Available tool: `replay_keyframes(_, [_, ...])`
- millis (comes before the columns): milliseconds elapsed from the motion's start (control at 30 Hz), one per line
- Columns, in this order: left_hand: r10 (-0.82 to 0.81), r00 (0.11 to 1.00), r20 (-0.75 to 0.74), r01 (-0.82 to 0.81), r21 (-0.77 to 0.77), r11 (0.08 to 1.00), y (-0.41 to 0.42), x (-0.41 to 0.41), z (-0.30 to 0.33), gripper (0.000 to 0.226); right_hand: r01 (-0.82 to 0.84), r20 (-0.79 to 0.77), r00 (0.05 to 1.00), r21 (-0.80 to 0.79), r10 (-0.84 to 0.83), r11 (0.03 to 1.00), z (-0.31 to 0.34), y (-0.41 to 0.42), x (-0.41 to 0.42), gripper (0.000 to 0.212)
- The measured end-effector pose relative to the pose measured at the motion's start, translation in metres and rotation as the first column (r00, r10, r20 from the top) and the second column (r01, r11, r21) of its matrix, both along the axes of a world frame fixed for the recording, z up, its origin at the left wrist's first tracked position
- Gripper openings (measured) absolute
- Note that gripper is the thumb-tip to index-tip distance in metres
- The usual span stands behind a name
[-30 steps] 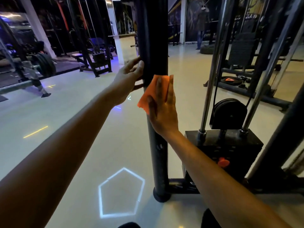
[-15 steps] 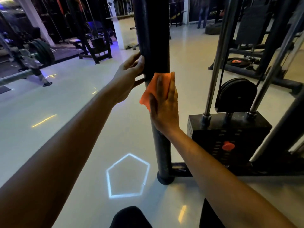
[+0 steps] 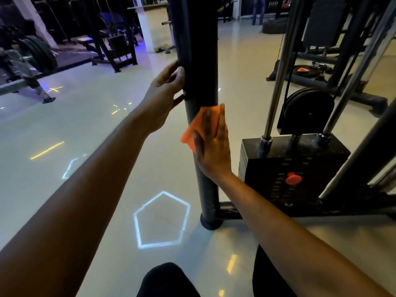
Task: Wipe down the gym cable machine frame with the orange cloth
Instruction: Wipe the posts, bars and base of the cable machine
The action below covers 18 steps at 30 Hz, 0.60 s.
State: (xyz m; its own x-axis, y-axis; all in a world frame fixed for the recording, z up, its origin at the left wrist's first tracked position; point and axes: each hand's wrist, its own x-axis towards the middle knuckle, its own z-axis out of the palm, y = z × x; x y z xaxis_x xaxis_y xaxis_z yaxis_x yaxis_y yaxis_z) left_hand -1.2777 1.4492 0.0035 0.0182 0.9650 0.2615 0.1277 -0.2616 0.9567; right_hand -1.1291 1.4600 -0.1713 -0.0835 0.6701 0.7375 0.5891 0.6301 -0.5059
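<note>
The cable machine's black upright post [image 3: 196,50] runs from the top of the view down to its round foot on the floor. My right hand [image 3: 213,146] presses the orange cloth [image 3: 194,129] flat against the post's front, fingers straight and pointing up. The cloth's lower left corner sticks out past my palm. My left hand [image 3: 165,95] grips the post's left side a little higher, with the thumb on the near face and the fingers curled behind it.
To the right stand the black weight stack [image 3: 293,166] with its red pin [image 3: 293,178], two chrome guide rods [image 3: 276,86], a pulley [image 3: 308,108] and slanted frame bars. My knees show at the bottom edge. Other gym machines stand at the far left.
My right hand has slid the cloth down the post. My left hand has kept its hold. The camera has tilted downward.
</note>
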Motion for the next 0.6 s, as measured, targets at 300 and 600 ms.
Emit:
replay_keyframes(300, [0.008,1.0,0.0,-0.008,-0.058,0.998,-0.011,0.005,-0.039,0.049,0.003,-0.13,0.992,-0.014,-0.005,1.0,0.016,-0.002,-0.013,0.073])
replay_keyframes(600, [0.049,0.998,0.045,-0.047,-0.049,0.998,-0.006,0.009,-0.079,0.046,-0.006,-0.013,1.0,-0.136,0.004,0.991,-0.078,-0.011,-0.003,0.07])
